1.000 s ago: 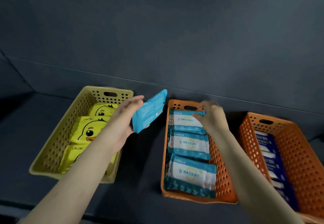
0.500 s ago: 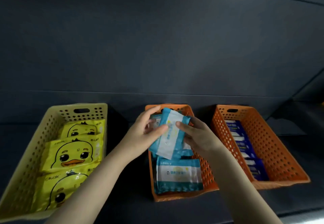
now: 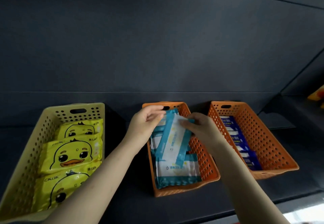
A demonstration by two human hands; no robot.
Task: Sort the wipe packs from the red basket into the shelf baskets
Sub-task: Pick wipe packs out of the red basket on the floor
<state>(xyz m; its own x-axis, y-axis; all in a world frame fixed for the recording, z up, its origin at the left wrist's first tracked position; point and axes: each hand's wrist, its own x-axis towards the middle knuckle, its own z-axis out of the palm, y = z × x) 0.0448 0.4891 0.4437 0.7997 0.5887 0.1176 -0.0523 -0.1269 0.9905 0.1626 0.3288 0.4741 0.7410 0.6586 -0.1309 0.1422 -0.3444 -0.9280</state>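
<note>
on the dark shelf (image 3: 122,197), seen from the head camera, three perforated baskets stood in a row: a yellow basket (image 3: 31,146) at the left, a middle orange basket (image 3: 205,157), and a right orange basket (image 3: 266,139), each apart from its neighbour. both hands met over the far half of the middle one. the left hand (image 3: 145,120) had its fingers curled at the upper end of a teal-and-white wipe pack (image 3: 172,139), and the right hand (image 3: 198,129) pinched the same pack along its upper right edge. the pack hung tilted, its long side running from the far end of the basket down toward the near left, above other teal-and-white packs (image 3: 177,171) that lay flat in the basket. the yellow basket held yellow duck-face packs (image 3: 71,153) overlapping in a line. dark blue packs (image 3: 235,136) lay in a line along the left side of the right orange basket.
</note>
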